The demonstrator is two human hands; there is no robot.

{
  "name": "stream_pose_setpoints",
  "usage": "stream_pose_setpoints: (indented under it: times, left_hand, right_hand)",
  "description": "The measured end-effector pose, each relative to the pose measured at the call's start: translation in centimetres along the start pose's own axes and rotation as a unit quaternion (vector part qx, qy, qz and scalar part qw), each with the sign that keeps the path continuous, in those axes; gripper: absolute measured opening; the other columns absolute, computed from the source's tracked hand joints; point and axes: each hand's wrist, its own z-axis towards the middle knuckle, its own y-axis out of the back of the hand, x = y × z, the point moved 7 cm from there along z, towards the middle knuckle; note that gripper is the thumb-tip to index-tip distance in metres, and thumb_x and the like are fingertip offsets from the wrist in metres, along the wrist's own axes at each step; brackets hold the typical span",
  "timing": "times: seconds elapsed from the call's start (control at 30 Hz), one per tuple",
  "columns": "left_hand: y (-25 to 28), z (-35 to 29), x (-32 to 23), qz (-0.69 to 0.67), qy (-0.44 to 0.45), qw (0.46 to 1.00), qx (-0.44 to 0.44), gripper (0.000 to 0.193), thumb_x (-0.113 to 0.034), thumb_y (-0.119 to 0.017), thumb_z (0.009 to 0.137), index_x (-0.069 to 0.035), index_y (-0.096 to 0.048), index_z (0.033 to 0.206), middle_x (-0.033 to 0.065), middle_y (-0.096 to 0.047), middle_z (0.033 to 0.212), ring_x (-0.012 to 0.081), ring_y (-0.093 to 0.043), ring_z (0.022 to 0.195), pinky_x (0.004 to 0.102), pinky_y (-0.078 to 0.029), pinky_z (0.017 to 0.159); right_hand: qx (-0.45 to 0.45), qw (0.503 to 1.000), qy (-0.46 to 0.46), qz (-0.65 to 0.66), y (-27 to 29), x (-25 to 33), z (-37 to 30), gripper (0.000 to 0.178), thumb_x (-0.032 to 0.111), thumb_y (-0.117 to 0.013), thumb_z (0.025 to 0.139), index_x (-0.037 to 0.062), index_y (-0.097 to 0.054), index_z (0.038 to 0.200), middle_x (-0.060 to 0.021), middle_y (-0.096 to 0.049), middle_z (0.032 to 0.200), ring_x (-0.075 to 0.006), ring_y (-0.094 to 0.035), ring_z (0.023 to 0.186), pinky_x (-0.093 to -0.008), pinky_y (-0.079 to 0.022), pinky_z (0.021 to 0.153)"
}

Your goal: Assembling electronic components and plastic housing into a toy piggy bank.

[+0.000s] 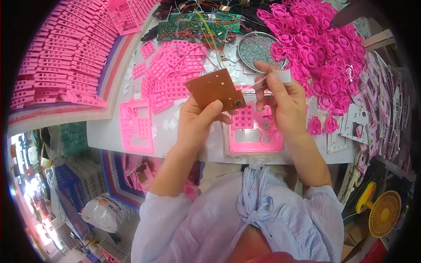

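My left hand point(196, 122) grips a brown circuit board point(211, 90) by its lower edge, thumb on its face, raised above the table. Thin wires point(258, 101) run from the board's right side towards my right hand point(287, 105). Between the thumb and fingers of that hand is a small white flat piece point(284, 76); whether the wires are also gripped I cannot tell. Beneath the hands a pink plastic housing point(272, 146) lies at the table's front edge, with a pink button pad point(242, 118) in it. Another pink housing point(126, 141) rests to the left.
Pink button pads point(169, 72) are heaped behind my left hand. Green circuit boards point(188, 30) with wires lie at the back, beside a round dish of small metal parts point(262, 50). Magenta parts point(320, 48) pile up right; stacked pink housings point(66, 57) stand left. A yellow fan point(385, 214) is lower right.
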Motion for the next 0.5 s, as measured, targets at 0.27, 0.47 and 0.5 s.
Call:
stream_pose_setpoints:
  times: [0.27,0.47,0.5]
  left_hand:
    - [-2.6,0.5,0.4,-0.157,-0.001,0.969,0.190,0.047,-0.028,-0.058,0.103,0.002,-0.051,0.139,0.0228,-0.068,0.121,0.0262,-0.072,0.087,0.0319,-0.060,0.059]
    - [-2.0,0.6,0.0,-0.098,-0.052,0.982,0.150,0.049,-0.030,-0.056,0.104,0.006,-0.051,0.136,0.0339,-0.057,0.132,0.0299,-0.070,0.080,0.0302,-0.059,0.050]
    - [-1.9,0.6,0.1,-0.093,-0.058,0.983,0.147,0.049,-0.030,-0.056,0.104,0.005,-0.051,0.137,0.0331,-0.057,0.132,0.0301,-0.071,0.084,0.0300,-0.059,0.050]
  right_hand:
    - [0.100,0.946,-0.255,0.176,-2.0,-5.2,-0.8,0.035,0.019,-0.063,0.102,0.0006,-0.060,0.132,0.0043,-0.050,0.067,-0.0018,-0.038,0.048,-0.0181,-0.026,0.040]
    - [0.034,0.968,-0.159,0.194,-0.3,-3.4,-0.4,0.030,0.018,-0.062,0.103,0.0038,-0.059,0.129,0.0014,-0.056,0.068,-0.0033,-0.042,0.050,-0.0181,-0.031,0.043]
    - [0.033,0.968,-0.161,0.190,-0.3,-3.6,-0.6,0.030,0.018,-0.062,0.103,0.0042,-0.060,0.129,0.0013,-0.057,0.069,-0.0037,-0.043,0.051,-0.0185,-0.032,0.044]
